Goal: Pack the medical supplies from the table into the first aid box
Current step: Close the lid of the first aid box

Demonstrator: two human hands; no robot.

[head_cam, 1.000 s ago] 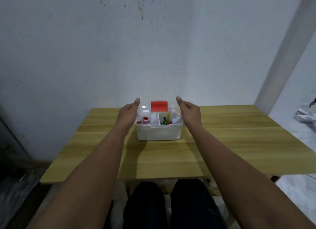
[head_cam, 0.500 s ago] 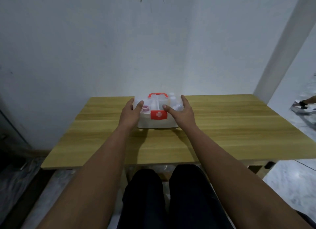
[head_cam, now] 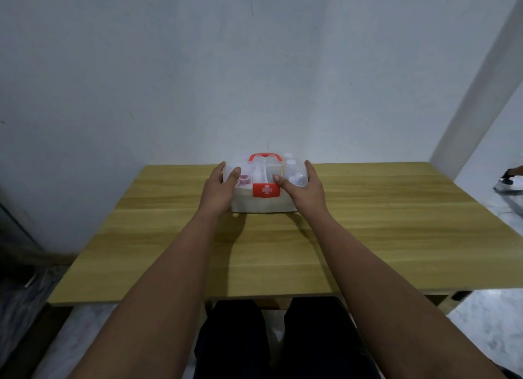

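Observation:
A white first aid box point(head_cam: 263, 203) stands at the middle back of the wooden table point(head_cam: 368, 237). Its clear lid point(head_cam: 264, 172) is down, with a red handle on top and a red latch bearing a white cross at the front. Red tape rolls and white bottles show dimly through the lid. My left hand point(head_cam: 219, 189) grips the box's left end, thumb resting on the lid. My right hand point(head_cam: 301, 186) grips the right end, thumb on the lid beside the latch.
A plain wall rises just behind the table. My dark-trousered legs sit under the near edge. At the far right, on the pale floor, a person's foot in a white shoe point(head_cam: 509, 180) shows. Dark clutter lies on the floor at the left.
A second ago the box stood open with the lid raised behind it. The lid has come down over the box, and both hands now clasp its ends. The view tilted slightly down.

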